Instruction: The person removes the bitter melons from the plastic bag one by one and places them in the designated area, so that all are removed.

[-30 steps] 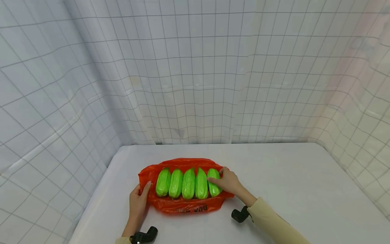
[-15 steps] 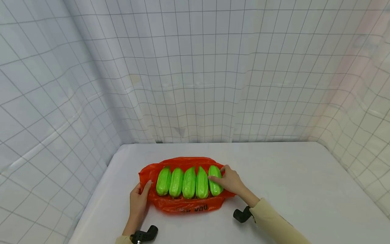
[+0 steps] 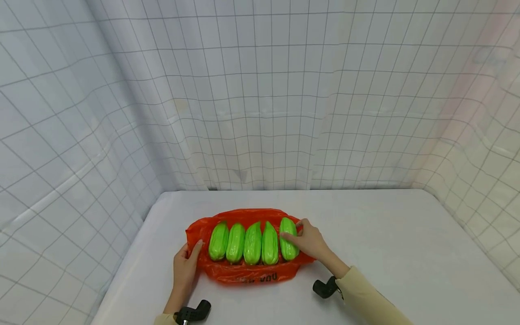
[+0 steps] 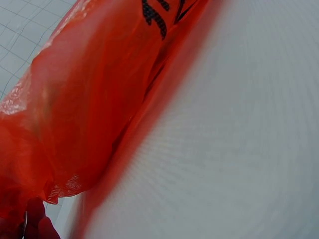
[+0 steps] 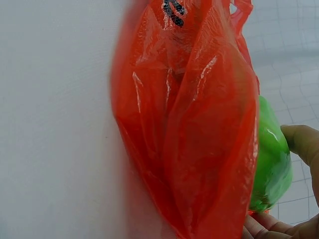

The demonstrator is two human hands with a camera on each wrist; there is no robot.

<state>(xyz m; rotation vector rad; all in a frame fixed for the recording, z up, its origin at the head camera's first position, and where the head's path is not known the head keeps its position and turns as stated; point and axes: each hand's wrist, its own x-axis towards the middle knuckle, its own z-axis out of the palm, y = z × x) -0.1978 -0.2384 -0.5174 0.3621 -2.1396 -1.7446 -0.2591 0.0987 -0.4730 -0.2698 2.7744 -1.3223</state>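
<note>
Several glossy, bright green, long squash-like vegetables (image 3: 253, 243) lie side by side in an opened red plastic bag (image 3: 227, 273) with dark print along its front. My left hand (image 3: 184, 269) pinches the bag's left edge, thumb on top; the left wrist view shows the red film (image 4: 89, 99) and dark fingertips. With thumb and fingers, my right hand (image 3: 310, 240) grips the rightmost green squash (image 3: 288, 225), which reaches slightly farther back than its neighbours. In the right wrist view that squash (image 5: 271, 154) shows beyond the bag's red side (image 5: 199, 124), between thumb and fingers.
The bag rests on a white-covered table (image 3: 378, 243). White grid-patterned curtains (image 3: 260, 113) hang behind it and along both sides. A black wrist-worn device sits on each wrist, the left one (image 3: 192, 312) and the right one (image 3: 325, 288).
The rightmost squash, held in my right hand, has shifted slightly up and to the right, away from its neighbour. My left hand still holds the bag's edge in nearly the same place.
</note>
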